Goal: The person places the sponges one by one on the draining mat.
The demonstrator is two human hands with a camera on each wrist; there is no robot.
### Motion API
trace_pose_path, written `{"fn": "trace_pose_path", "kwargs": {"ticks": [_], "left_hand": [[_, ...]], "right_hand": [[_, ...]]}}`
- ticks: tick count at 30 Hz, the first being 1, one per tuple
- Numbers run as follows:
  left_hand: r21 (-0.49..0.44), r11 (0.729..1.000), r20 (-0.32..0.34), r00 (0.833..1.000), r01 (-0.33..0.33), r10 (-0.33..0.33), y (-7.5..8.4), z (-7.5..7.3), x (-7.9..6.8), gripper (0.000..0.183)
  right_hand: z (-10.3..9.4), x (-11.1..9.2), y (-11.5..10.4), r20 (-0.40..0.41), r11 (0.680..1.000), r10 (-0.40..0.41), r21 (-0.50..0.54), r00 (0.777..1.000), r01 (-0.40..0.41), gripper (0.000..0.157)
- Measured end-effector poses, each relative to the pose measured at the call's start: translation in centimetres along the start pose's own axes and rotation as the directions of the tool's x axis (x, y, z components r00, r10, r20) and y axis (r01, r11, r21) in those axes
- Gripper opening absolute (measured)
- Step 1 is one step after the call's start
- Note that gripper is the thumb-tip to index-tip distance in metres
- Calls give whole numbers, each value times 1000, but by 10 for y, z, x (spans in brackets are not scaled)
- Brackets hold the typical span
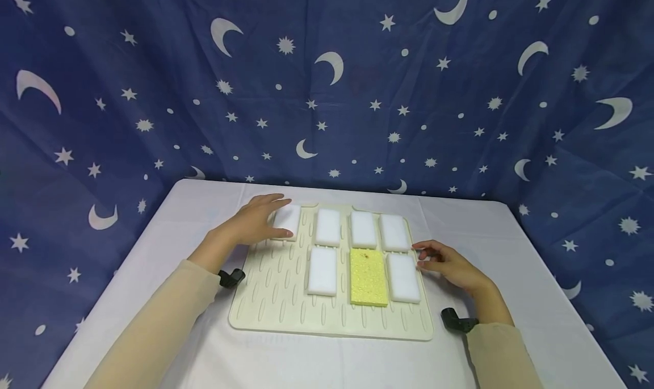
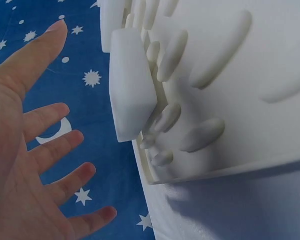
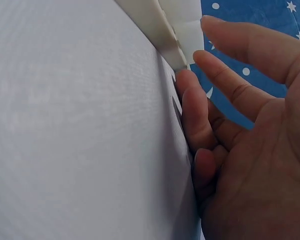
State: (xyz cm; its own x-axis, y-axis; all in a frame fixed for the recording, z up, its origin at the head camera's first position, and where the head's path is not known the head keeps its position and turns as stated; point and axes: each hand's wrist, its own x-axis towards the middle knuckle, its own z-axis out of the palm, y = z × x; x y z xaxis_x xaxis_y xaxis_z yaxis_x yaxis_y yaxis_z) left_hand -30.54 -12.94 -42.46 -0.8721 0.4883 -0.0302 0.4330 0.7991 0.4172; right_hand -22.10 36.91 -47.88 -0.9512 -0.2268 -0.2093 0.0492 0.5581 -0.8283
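A cream drying mat (image 1: 286, 315) with raised ridges lies on the table, bearing several white sponge blocks and one yellow sponge (image 1: 368, 278). My left hand (image 1: 254, 221) is over the mat's back left corner, thumb and fingers spread on either side of a white sponge (image 1: 288, 218). In the left wrist view a gap separates the straight fingers from the nearest white block (image 2: 129, 82). Beside the mat's right edge is my right hand (image 1: 452, 265), fingers loosely bent, holding nothing. Its fingertips are close to the front right white sponge (image 1: 404, 278); whether they touch the mat is unclear.
Across the back row are more white sponges (image 1: 327, 228), and another white sponge (image 1: 322, 271) lies left of the yellow one. A white cloth (image 1: 286, 360) covers the table. Behind it hangs a blue curtain (image 1: 357, 88) with moons and stars.
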Motion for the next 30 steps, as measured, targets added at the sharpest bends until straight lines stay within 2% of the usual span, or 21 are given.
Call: {"fn": "trace_pose_path", "kwargs": {"ticks": [10, 15, 23, 30], "left_hand": [[-32, 999, -41, 999, -28, 27, -7, -4, -13, 88], [-42, 999, -55, 998, -10, 8, -12, -6, -20, 86], [-34, 999, -58, 998, 23, -24, -19, -11, -28, 87], [-30, 999, -67, 997, 37, -38, -22, -12, -29, 92]], "right_hand": [[-1, 5, 5, -64, 1000, -4, 15, 998, 5, 48], [0, 8, 1, -110, 1000, 4, 16, 994, -2, 46], [1, 14, -16, -167, 997, -72, -21, 983, 70, 50], [0, 20, -31, -215, 996, -70, -74, 974, 55, 63]]}}
